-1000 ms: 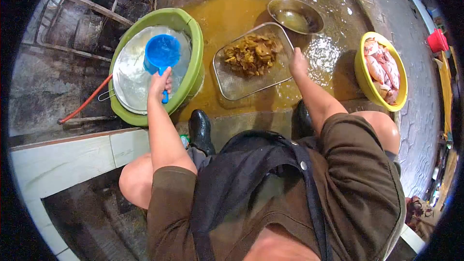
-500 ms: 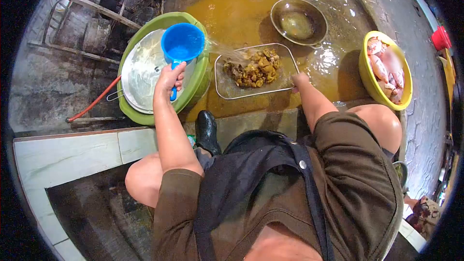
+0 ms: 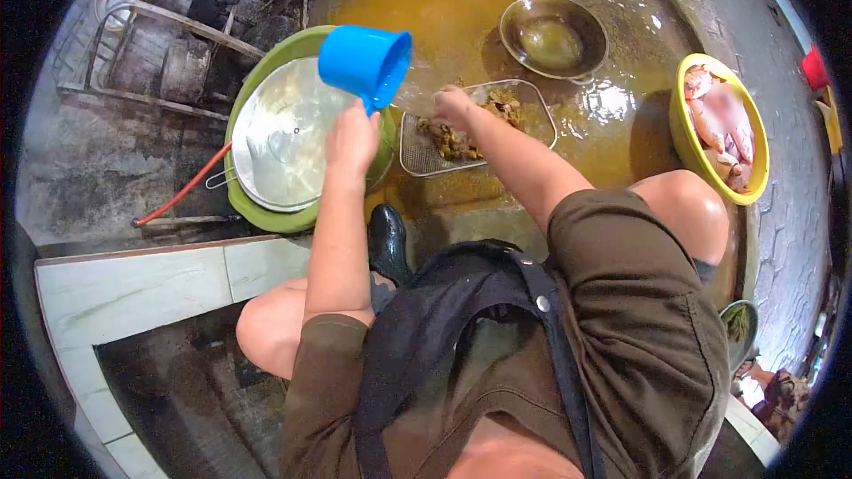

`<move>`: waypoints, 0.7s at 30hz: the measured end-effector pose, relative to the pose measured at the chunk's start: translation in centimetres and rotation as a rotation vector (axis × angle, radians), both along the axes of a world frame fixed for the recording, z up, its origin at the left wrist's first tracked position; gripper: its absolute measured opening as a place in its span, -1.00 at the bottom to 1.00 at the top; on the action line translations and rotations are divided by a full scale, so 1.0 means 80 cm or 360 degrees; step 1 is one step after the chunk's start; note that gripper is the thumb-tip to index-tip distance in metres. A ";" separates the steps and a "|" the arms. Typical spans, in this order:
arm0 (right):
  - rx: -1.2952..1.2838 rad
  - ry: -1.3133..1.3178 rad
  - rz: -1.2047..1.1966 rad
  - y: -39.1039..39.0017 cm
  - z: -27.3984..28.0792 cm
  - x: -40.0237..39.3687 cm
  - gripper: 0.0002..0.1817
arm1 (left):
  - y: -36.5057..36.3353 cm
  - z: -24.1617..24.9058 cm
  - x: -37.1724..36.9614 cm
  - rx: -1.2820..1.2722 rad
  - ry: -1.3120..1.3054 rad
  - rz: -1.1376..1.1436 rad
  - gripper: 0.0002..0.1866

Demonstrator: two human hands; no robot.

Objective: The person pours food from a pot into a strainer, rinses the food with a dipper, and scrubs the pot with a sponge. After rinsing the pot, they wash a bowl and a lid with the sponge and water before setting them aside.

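Noting green tub (image 3: 284, 220) standing just left of mesh tray (image 3: 419, 155), presumably for easy reach. Tipping blue dipper (image 3: 359, 62) left of tray, gripping handle with left hand (image 3: 353, 137), apparently for aiming mouth trayward. Holding right hand (image 3: 454, 106) over tray's far-left part; not telling whether open or closed. Seeing brownish-yellow, ragged, wet-looking pieces (image 3: 453, 144) lying heaped in tray, partly hidden.

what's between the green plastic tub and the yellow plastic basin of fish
In the head view, a rectangular wire basket of brown pieces, the right hand over it, and a round metal pan farther off.
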State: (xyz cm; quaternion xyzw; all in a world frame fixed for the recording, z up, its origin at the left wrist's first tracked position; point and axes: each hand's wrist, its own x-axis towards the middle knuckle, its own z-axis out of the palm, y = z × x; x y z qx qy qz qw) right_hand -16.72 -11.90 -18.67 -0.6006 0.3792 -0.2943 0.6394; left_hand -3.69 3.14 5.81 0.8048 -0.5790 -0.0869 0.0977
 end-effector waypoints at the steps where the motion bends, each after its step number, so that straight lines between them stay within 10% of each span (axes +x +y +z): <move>1: 0.0813 -0.0262 -0.0560 0.015 0.037 0.012 -0.65 | 0.003 0.009 -0.015 0.0057 -0.0107 -0.0016 -0.70; 4: 0.0548 0.0457 -0.0640 -0.008 -0.014 0.003 -0.66 | -0.007 -0.007 -0.005 0.0081 -0.0247 -0.0065 -0.73; 6: -0.0255 0.1580 0.0002 -0.006 0.046 -0.042 -0.63 | -0.011 -0.016 0.009 -0.0155 -0.0077 0.0149 -0.72; 9: 0.0087 0.1426 -0.0346 -0.026 0.030 -0.072 -0.64 | -0.018 -0.034 0.047 -0.0372 0.0043 0.0322 -0.70; 11: -0.0427 0.1552 -0.0622 -0.043 0.004 -0.076 -0.75 | -0.020 -0.057 0.073 -0.0546 0.0179 0.0502 -0.68; 21: -0.0511 0.1562 -0.0119 -0.140 -0.091 0.006 -0.66 | -0.036 -0.172 0.150 -0.0430 0.0253 0.0727 -0.68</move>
